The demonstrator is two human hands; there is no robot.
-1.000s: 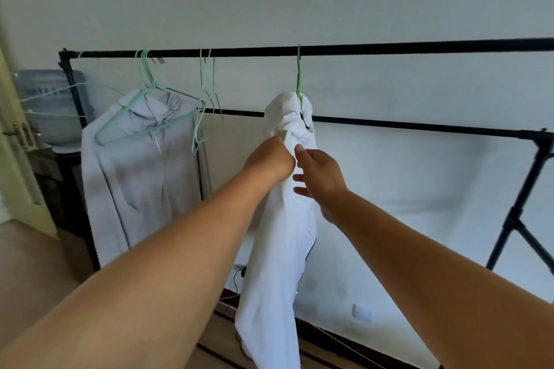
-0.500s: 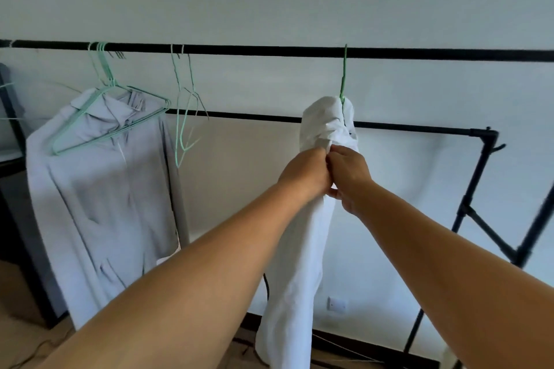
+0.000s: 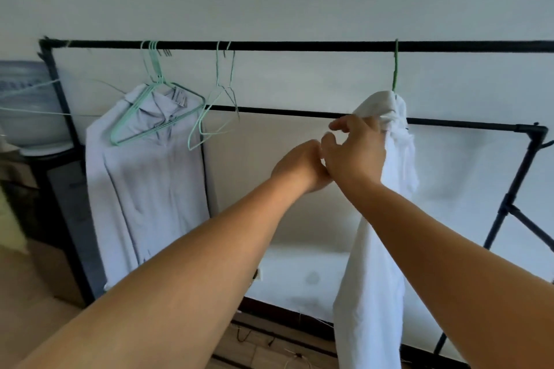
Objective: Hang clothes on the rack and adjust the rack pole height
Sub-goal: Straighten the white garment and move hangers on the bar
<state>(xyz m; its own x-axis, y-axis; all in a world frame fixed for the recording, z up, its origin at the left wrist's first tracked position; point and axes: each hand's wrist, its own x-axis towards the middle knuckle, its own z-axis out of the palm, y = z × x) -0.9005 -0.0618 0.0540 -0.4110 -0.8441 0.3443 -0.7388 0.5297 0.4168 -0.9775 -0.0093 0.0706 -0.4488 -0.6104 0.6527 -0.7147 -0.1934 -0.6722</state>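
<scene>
A white garment (image 3: 371,293) hangs bunched from a green hanger (image 3: 395,69) on the black top pole (image 3: 299,45) of the rack, right of centre. My right hand (image 3: 356,150) is at the garment's upper left edge, its far fingers in the cloth, thumb and forefinger apart. Just left of it and touching its wrist is my left hand (image 3: 299,165), curled, with no cloth visible in it. A grey shirt (image 3: 150,189) hangs on mint hangers at the left. A lower black pole (image 3: 284,111) runs behind my hands.
Empty wire hangers (image 3: 224,93) dangle between the two garments. The rack's right post and braces (image 3: 515,189) stand at the right. A water bottle (image 3: 24,99) sits on a dark cabinet (image 3: 45,204) at the far left. The wall is close behind.
My left hand has come off the white garment and drawn back to the left. My right hand has risen to the garment's top. The view has swung back to the left.
</scene>
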